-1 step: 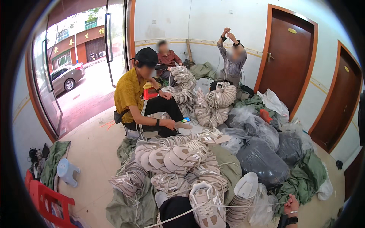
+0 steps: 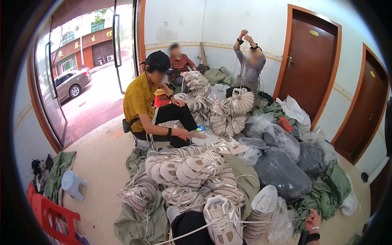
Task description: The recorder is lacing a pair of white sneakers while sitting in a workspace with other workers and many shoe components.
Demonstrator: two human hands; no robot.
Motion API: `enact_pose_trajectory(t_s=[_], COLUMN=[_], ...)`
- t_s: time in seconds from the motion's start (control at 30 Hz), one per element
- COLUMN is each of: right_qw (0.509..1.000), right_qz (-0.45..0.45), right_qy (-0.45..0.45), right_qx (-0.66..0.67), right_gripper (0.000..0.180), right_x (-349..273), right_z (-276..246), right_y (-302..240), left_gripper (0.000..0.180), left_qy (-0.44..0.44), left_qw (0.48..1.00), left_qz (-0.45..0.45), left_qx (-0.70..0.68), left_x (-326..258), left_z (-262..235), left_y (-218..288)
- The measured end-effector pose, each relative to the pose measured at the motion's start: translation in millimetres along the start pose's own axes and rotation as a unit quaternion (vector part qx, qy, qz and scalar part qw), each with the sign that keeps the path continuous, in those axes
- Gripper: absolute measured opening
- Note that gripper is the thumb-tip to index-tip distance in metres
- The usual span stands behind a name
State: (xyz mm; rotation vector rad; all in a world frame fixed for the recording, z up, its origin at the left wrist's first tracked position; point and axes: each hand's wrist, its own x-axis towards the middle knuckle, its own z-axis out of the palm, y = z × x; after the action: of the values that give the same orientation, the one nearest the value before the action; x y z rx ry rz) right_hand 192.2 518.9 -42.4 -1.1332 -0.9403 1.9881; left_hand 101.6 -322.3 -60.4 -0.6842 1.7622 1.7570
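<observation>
At the lower right, my right hand [image 2: 313,219] is closed around one end of a pale shoelace [image 2: 281,221]. Its lace runs taut to the left, to a beige and brown shoe upper [image 2: 222,220] with white stripes, low in the middle. A second length of lace slants from that upper down past the lower edge. My left hand is out of sight. Dark cloth, which seems to cover my knee [image 2: 192,228], shows left of the upper. To its right stands a nested stack of uppers [image 2: 259,212], sole-side shapes outward.
A heap of shoe uppers [image 2: 183,167] lies ahead. Behind it sits a co-worker in a yellow shirt [image 2: 139,96]; two more people sit farther back. Black plastic bags [image 2: 281,171] and green cloth [image 2: 326,192] lie at right. A blue stool [image 2: 73,184] and red chair [image 2: 55,216] stand left.
</observation>
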Motion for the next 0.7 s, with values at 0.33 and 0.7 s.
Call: enact_pose_trajectory(t_s=[0.33, 0.7], right_qw=[1.0, 0.999], right_qz=[-0.007, 0.025], right_qy=[0.003, 0.016], right_qx=[-0.026, -0.017], right_gripper=[0.027, 0.016], right_x=[15, -12], right_z=[-24, 2], right_y=[13, 15], left_gripper=[0.033, 0.025], left_qy=[0.012, 0.015], left_qw=[0.967, 0.903], left_qz=[0.063, 0.086], left_qx=[-0.247, -0.421], left_x=[35, 65], left_z=[-25, -19], left_y=[-30, -52])
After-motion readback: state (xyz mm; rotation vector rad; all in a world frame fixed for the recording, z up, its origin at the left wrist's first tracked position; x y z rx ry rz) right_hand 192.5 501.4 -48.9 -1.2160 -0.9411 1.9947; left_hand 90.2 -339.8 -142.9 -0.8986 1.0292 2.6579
